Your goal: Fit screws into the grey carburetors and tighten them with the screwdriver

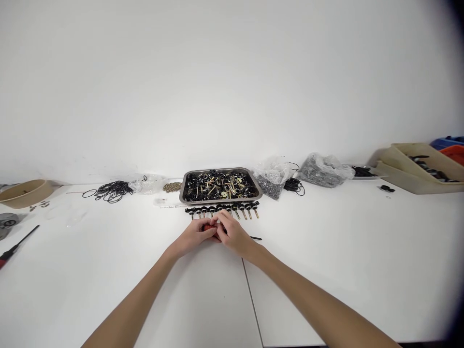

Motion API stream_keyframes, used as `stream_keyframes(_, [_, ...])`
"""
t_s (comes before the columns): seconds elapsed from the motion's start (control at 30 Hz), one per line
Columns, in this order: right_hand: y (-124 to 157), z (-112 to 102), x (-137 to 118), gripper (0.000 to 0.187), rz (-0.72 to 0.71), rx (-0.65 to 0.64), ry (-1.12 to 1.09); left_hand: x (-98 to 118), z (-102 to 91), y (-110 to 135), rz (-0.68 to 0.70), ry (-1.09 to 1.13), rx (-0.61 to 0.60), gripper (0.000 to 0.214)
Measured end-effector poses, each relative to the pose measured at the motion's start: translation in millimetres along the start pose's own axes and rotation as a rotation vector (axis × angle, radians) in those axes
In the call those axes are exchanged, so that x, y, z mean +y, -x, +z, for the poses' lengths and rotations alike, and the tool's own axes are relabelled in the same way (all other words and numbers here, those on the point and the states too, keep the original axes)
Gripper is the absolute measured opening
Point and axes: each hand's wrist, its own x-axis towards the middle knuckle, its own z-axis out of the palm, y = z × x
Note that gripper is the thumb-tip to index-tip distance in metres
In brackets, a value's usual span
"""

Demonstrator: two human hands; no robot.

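Observation:
My left hand (196,236) is closed around a red, handle-like object (209,227), most of it hidden by fingers. Close against it, my right hand (231,233) is bent with its fingertips pinched together over the same spot; whatever they grip is too small or covered to name. A thin dark rod (256,238) sticks out past the right hand; whether it joins the red object I cannot tell. Just beyond both hands lies a row of black-topped parts with brass-coloured stems (243,209), side by side on the white table (195,299).
Behind the row stands a metal tray (184,197) heaped with black and brass parts. Black cords (114,191) and small brass pieces (172,186) lie left; plastic bags of dark parts (322,170) lie right. Beige bins (393,171) stand far right, a red-handled tool (16,247) far left.

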Motion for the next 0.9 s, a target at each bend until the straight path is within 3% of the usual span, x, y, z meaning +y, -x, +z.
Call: stream_keyframes(0.9, [0.4, -2.1, -4.8, 0.017, 0.017, 0.004, -0.03, -8.3, -2.8, -1.4, 0.023, 0.062, -0.014, 0.03])
